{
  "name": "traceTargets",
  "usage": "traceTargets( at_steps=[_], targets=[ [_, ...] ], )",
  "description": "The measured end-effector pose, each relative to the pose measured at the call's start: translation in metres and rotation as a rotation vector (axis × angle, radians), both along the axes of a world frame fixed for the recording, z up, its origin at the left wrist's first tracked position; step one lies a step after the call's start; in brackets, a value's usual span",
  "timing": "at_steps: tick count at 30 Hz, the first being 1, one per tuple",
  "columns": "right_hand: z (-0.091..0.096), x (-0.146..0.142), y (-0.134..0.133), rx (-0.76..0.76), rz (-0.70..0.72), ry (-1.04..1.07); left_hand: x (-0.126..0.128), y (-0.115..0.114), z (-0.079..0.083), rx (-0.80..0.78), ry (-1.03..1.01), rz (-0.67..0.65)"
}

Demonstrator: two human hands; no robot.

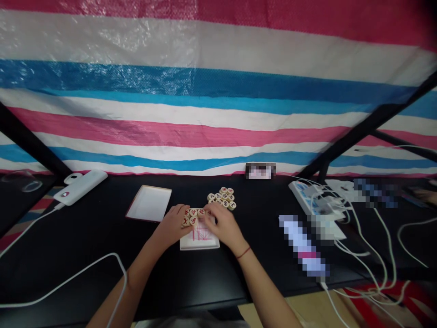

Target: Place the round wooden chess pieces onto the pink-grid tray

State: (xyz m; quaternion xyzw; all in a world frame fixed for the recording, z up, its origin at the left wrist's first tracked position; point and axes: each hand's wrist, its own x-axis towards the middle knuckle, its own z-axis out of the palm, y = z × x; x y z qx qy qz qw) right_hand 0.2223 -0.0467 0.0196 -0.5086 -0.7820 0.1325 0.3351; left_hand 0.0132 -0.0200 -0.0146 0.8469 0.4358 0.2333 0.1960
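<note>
Head view: the left hand (170, 225) and right hand (221, 223) are closed in together at the centre of a black table (102, 255), over a tight row of round wooden xiangqi pieces (193, 217) marked with red characters. The row lies at the far edge of a white sheet ruled in red lines (200, 240); the hands hide part of where the two meet. The left fingers (180, 210) are curled against the row's left end, and the right fingers (211, 212) bend down over its right end. Both sets are in contact with pieces, but this view cannot settle whether either hand has a firm grasp on any piece.

A second cluster of xiangqi pieces (222, 198) sits just beyond the right hand, and a white rectangular tray with a brown rim (148, 203) lies well to the left of it. A power strip (305, 199) with white cables (373, 248) stands further right.

Assessment: sound handling here favours light, even fingertip pressure, with the discs kept flat, since tightly packed pieces can slide over one another. The nearby cluster also leaves the right hand little margin, so wrist movement should stay small.
</note>
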Motion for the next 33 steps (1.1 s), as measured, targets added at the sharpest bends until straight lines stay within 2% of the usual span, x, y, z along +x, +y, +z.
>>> traceTargets(
  at_steps=[3,5,9,13,21,24,27,30,33],
  targets=[
    [0.009,0.027,0.034,-0.021,-0.246,-0.034,0.001,-0.001,0.004,0.004,0.036,0.008],
    [0.012,0.042,0.059,-0.116,-0.342,-0.134,0.003,-0.003,0.006,0.023,0.06,0.013],
    [0.011,0.056,0.093,-0.367,-0.398,-0.368,0.011,-0.003,0.01,0.017,0.129,0.014],
    [0.007,0.058,0.105,-0.437,-0.399,-0.412,0.015,-0.001,0.012,-0.034,0.189,0.016],
    [0.006,0.059,0.114,-0.457,-0.404,-0.431,0.007,0.001,0.011,-0.055,0.235,0.012],
    [0.01,0.059,0.113,-0.427,-0.42,-0.407,0.005,0.001,0.013,0.007,0.175,0.024],
    [0.017,0.054,0.102,-0.336,-0.432,-0.244,0.005,0.001,0.019,0.126,-0.001,0.081],
    [0.019,0.035,0.075,-0.235,-0.313,0.226,0.007,-0.001,0.022,0.163,-0.178,0.149],
    [0.013,0.004,0.044,-0.378,-0.131,0.603,0.011,-0.003,0.019,0.168,-0.239,0.12]
  ],
)
